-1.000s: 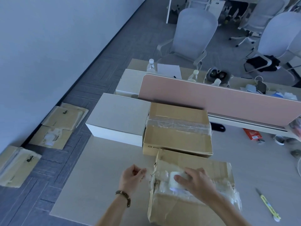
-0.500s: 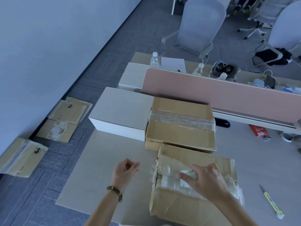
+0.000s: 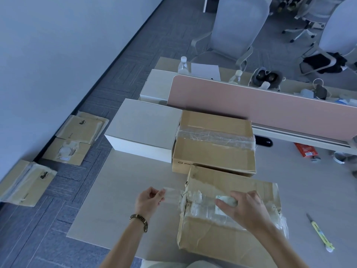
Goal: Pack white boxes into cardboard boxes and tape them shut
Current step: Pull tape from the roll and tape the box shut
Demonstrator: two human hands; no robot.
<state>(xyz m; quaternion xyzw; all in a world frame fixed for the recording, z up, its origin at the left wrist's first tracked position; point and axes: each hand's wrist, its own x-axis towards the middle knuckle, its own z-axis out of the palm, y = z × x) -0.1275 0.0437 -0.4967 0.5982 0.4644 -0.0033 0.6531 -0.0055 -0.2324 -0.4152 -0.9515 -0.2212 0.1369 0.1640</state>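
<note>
The step in hand is taping shut the near cardboard box (image 3: 228, 215), which sits at the front of the table (image 3: 119, 200), its flaps closed. The right hand (image 3: 246, 208) grips the tape roll (image 3: 226, 201) on the box top, fingers curled around it. The left hand (image 3: 148, 200) pinches the free tape end (image 3: 172, 192) just past the box's left edge. The next move likely calls for pressing that end down the left side, then drawing the roll rightward along the seam.
</note>
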